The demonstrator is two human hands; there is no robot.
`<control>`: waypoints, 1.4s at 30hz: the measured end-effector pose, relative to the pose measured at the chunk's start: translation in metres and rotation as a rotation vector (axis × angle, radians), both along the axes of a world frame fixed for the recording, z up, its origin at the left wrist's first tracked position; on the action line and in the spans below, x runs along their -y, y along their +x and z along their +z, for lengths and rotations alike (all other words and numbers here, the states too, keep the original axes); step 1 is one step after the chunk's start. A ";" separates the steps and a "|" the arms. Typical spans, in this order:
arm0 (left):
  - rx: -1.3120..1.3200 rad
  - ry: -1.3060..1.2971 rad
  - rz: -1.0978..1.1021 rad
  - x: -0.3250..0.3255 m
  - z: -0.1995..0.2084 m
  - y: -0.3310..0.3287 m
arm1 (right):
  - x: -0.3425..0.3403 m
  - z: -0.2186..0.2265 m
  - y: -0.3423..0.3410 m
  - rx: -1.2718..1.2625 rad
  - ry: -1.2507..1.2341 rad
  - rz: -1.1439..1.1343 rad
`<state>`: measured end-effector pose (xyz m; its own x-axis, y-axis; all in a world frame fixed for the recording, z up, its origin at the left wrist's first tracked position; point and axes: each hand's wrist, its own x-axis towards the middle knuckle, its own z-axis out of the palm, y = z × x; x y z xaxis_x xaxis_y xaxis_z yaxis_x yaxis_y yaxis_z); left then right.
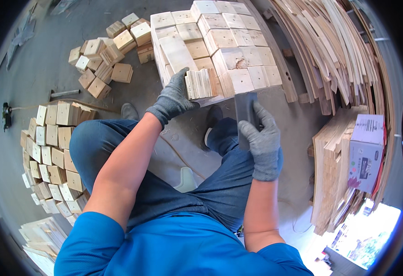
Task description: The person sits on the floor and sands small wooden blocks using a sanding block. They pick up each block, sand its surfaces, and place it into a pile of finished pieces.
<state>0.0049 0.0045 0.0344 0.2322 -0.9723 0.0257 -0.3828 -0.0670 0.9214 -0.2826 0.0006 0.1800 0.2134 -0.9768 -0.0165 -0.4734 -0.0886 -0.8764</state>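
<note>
My left hand [175, 95], in a grey knit glove, is closed on the near left corner of a wooden block [200, 84] with a layered, striped face. This block lies at the front of a stack of pale wooden blocks [239, 58]. In my right hand [263, 146], gloved alike, is a dark grey flat rectangular block [246, 110], gripped between thumb and fingers. It is held upright just off the stack's near right corner. Whether it touches the stack I cannot tell.
Loose wooden blocks [101, 60] lie heaped on the floor at the far left. A neat block pile [54, 154] stands beside my left knee. Long wooden strips [321, 46] lie at the right, near a printed cardboard box [366, 149] on stacked boards [332, 170]. A hose [176, 152] crosses the floor.
</note>
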 end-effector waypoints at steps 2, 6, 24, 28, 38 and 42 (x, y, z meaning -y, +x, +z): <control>0.052 -0.005 0.008 0.000 0.002 0.002 | 0.013 0.017 0.000 0.163 0.129 -0.064; 0.118 0.060 -0.007 0.006 0.014 0.008 | 0.029 0.017 -0.004 0.497 0.276 -0.173; 0.467 -0.393 0.009 0.020 0.029 -0.001 | 0.026 0.018 -0.010 0.425 0.301 -0.145; 0.504 -0.498 0.005 0.007 0.007 -0.007 | 0.027 0.014 -0.014 0.395 0.280 -0.134; 0.552 -0.414 -0.159 -0.029 0.006 -0.023 | 0.024 0.017 -0.009 0.356 0.247 -0.124; 0.545 -0.415 -0.159 -0.033 0.010 -0.023 | 0.026 0.014 -0.012 0.297 0.233 -0.113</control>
<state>-0.0180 0.0380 0.0443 -0.0637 -0.8779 0.4746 -0.7732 0.3441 0.5327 -0.2942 -0.0256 0.1944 0.1330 -0.9719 -0.1941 -0.1920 0.1669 -0.9671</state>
